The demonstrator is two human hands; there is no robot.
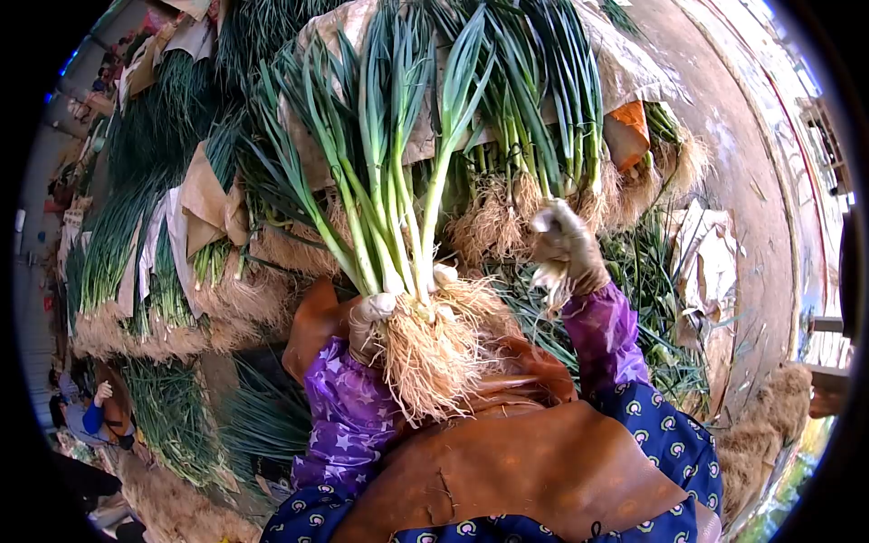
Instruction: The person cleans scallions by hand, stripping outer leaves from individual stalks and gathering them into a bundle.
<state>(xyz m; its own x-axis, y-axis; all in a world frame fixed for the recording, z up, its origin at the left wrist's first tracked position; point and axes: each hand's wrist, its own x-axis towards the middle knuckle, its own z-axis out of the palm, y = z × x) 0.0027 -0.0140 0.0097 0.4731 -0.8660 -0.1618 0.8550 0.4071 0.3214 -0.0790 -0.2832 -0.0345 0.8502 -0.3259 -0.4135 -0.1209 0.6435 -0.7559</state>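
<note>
So nearest is a brown apron (543, 462) across the lap, patterned clothes at its edges and shiny purple sleeves (348, 412) with stars. The gloved left hand (369, 317) is closed around the bottom of a bunch of green onions (398, 235), which is right in the middle above the apron, leaves fanning up and away and shaggy roots (433, 348) hanging down. The gloved right hand (566, 240) is off to the right, well apart from the bunch, fingers curled in; there are pale scraps (549, 276) right by it, but I can't tell if it's actually gripping them. Just past that, loose greens (652, 299) litter the ground next to a crumpled pale sheet (704, 262). Further out there's a row of onion bundles (516, 149) with brown wrapping (421, 136), plus more piles (149, 244) over to the left, and another person (100, 416) way down the far left edge.
</note>
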